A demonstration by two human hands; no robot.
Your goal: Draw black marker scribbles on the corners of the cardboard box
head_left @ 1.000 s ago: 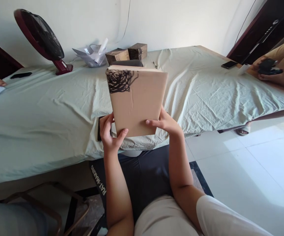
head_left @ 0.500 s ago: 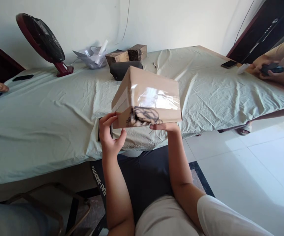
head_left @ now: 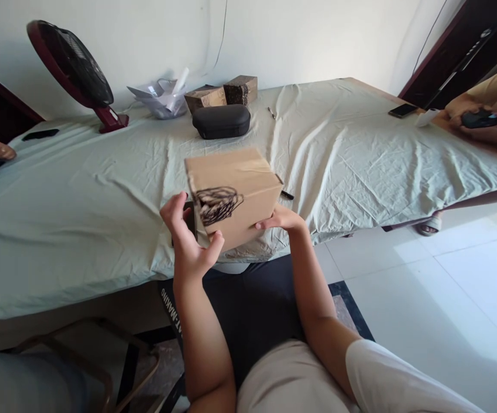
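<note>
A cardboard box is held tilted above the near edge of the table, with a scribble of black lines at the left of its facing side. My right hand grips its lower right, thumb on the facing side and the other fingers hidden underneath. At the lower left corner, my left hand is open: its thumb lies against the box and its fingers are spread away from it. Behind the left hand, a dark flat object is partly covered. A black pen shows just beyond the box's right side.
On the cloth-covered table stand a black case, two patterned boxes, a clear plastic bowl and a fan. A phone lies at right, near another person's hands. Another hand shows at left.
The box has been turned and lowered; its shiny taped face is out of sight and the scribble has moved left. My left fingers have come away from the box.
</note>
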